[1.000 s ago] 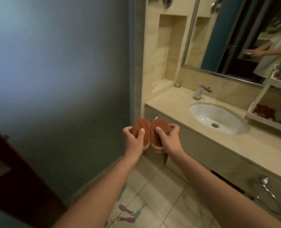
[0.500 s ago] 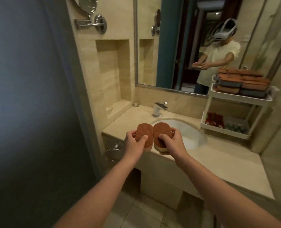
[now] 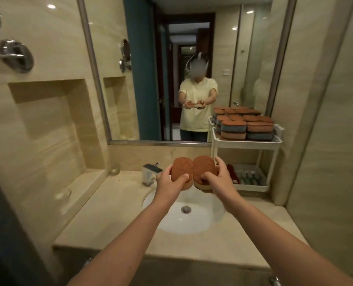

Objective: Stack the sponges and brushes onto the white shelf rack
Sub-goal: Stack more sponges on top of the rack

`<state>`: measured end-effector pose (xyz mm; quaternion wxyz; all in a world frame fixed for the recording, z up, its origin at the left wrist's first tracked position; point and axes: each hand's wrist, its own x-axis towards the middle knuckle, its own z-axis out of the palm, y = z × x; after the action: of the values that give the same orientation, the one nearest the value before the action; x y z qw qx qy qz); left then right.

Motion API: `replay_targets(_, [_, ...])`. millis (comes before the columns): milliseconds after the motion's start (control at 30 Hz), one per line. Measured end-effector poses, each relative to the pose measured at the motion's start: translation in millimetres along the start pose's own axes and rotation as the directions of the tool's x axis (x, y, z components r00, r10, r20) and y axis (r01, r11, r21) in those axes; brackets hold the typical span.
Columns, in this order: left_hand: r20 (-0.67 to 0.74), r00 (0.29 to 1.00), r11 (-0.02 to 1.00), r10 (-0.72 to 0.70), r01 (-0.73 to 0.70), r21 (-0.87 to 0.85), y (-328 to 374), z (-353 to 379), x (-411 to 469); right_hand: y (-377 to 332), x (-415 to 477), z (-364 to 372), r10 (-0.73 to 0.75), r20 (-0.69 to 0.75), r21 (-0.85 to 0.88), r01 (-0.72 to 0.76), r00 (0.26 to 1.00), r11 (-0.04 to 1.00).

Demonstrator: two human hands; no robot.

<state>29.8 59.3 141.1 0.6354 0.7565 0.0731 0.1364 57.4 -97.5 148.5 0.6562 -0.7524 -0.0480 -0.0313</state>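
My left hand [image 3: 169, 183] grips a brown oval sponge [image 3: 181, 167], and my right hand [image 3: 221, 178] grips a second brown sponge [image 3: 203, 167] with a pale underside. The two sponges are held side by side, touching, above the back of the sink [image 3: 202, 226]. The white shelf rack [image 3: 247, 143] stands on the counter at the right, just beyond my right hand. Its top tier carries several stacked brown and blue-grey sponges [image 3: 246, 126]. The lower tier [image 3: 252, 187] holds small dark red and greenish items that I cannot make out.
A chrome faucet [image 3: 150, 172] stands left of the sponges. A small glass [image 3: 114, 168] sits on the counter's back left. A wide mirror [image 3: 192, 69] fills the wall behind, reflecting a person. A beige wall [image 3: 326, 141] closes the right side; a recessed niche [image 3: 51, 112] is at left.
The view has swung right from the blue wall and floor to face the mirror and counter. Both hands, still holding the sponges, now sit over the sink, near the rack.
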Motion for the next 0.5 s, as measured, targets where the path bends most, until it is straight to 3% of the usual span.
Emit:
replay_targets(233, [0.182,0.977,0.994,0.108,-0.111,0.009,15.4,22.6,75.9,-4.8,65.7,-15.5,-0.091,-0.091,-0.101,0.081,0.992,0.992])
replay_targets(500, [0.243,0.95,0.98,0.197,-0.198,-0.023,35.9,72.3,149.4,-12.8,138.8,-51.4,-0.151,-0.13,-0.236,0.117,0.98,0.965])
